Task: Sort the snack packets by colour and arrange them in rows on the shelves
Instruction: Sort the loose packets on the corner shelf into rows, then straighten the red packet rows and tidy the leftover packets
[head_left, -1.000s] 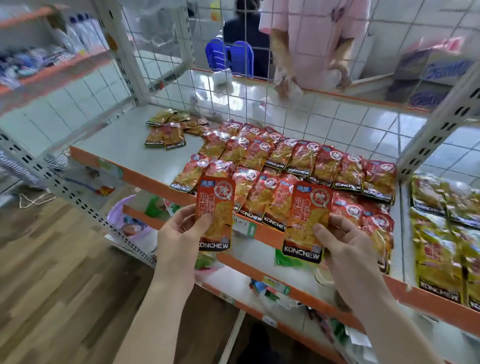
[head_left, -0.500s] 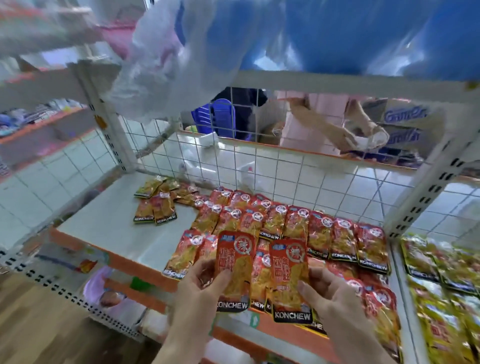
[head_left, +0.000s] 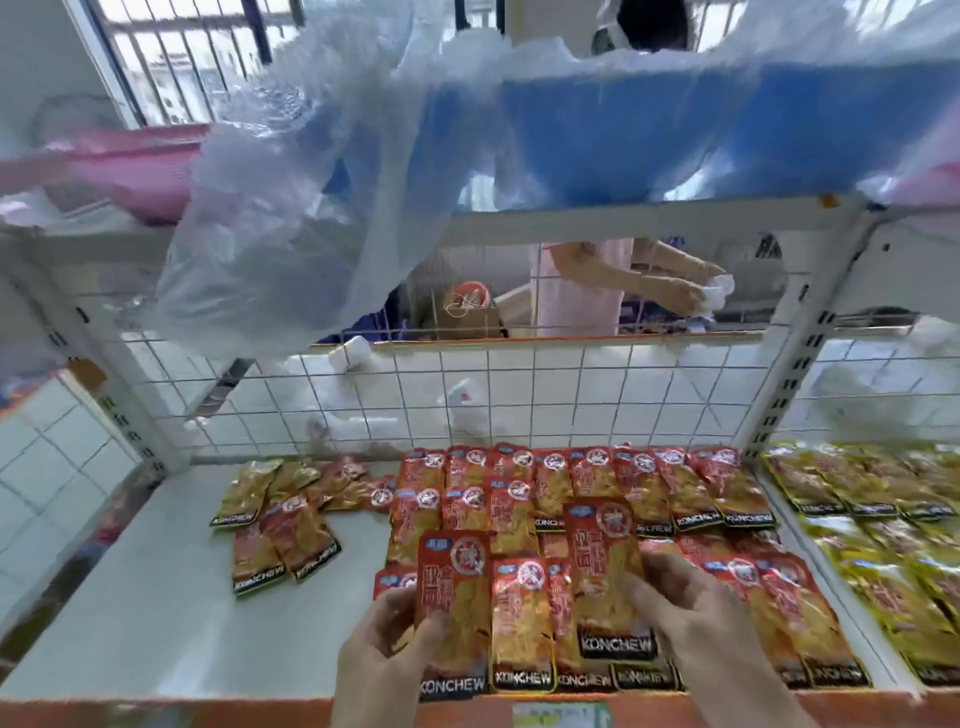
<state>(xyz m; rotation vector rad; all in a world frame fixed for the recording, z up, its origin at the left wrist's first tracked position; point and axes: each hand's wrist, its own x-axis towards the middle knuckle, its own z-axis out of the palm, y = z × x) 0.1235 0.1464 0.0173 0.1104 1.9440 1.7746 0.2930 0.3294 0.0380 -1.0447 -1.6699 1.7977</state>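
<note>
My left hand (head_left: 387, 644) pinches a red KONCHEW snack packet (head_left: 454, 587) by its lower left side, held over the front of the white shelf (head_left: 156, 597). My right hand (head_left: 691, 618) grips a second red packet (head_left: 605, 566) by its right edge. Both packets hover above rows of red packets (head_left: 597, 483) lying flat on the shelf. A small loose pile of mixed yellow and red packets (head_left: 280, 509) lies to the left. Rows of yellow packets (head_left: 883, 545) fill the neighbouring shelf on the right.
A white wire grid (head_left: 467, 395) backs the shelf, with white uprights (head_left: 800, 353) at each side. Clear plastic wrap (head_left: 291, 223) over blue goods hangs from the shelf above. Behind the grid a person in pink (head_left: 587, 291) handles something white.
My view has tilted up and closer to the shelf. Both hands have moved forward with their red packets, which now hang over the front rows instead of in front of the shelf edge.
</note>
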